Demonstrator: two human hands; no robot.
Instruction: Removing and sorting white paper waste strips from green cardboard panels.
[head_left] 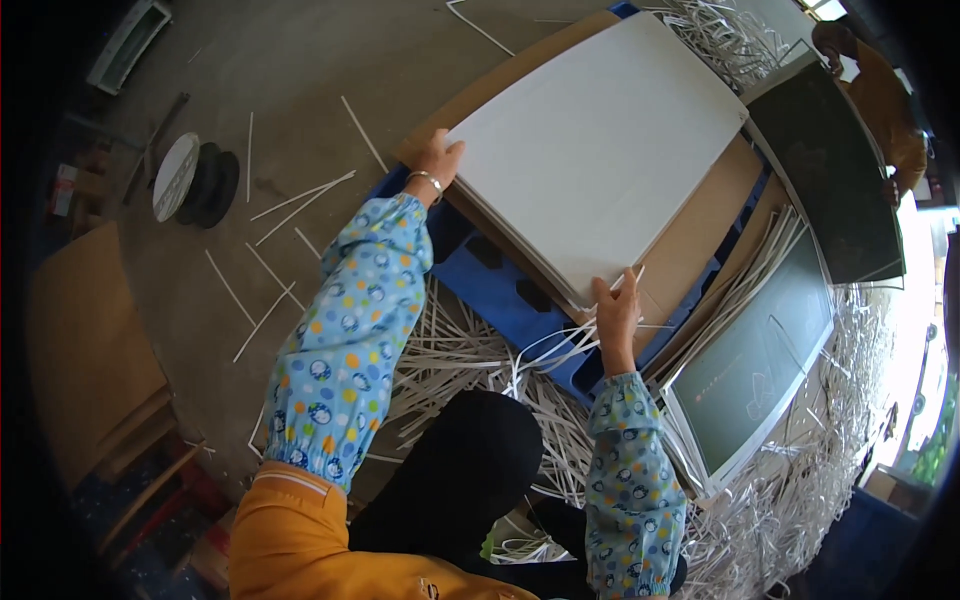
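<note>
A large white rectangular panel lies on a stack of brown boards. My left hand grips its left corner, thumb on top and fingers curled under the edge. At the near right corner, my right hand is closed on the panel's edge, with thin white strips hanging by it. Beneath the stack is a blue plastic pallet. Brown board shows along the panel's right side. The fingers' undersides are hidden.
White strips lie heaped around my legs and along the right. A dark green board is held by another person. Closer stands a white-edged green board on a stack. A spool sits on the floor at left.
</note>
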